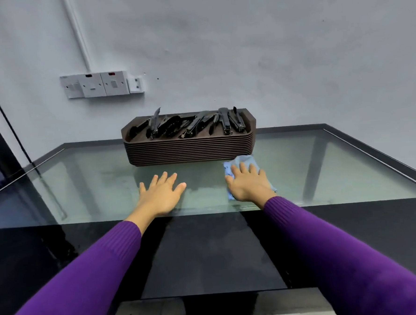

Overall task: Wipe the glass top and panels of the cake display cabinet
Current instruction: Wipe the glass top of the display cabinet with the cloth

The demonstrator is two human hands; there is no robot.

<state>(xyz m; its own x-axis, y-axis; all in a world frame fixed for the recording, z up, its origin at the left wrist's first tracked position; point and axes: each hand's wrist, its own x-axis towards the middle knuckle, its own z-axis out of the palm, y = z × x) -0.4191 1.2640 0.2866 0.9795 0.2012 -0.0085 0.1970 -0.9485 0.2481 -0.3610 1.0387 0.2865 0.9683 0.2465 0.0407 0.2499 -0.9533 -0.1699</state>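
The cabinet's glass top [336, 169] stretches ahead of me, clear in the middle with a black border. My right hand [248, 183] lies flat with fingers spread on a light blue cloth [245, 160], pressing it onto the glass just in front of the tray stack. My left hand [161, 193] rests palm down on the bare glass to the left of it, fingers apart, holding nothing. Both arms wear purple sleeves.
A stack of brown trays [189, 147] stands at the back of the glass by the wall, with several black tongs [190, 125] on top. Wall sockets [100, 84] sit above left. The black front band [61, 244] lies under my forearms.
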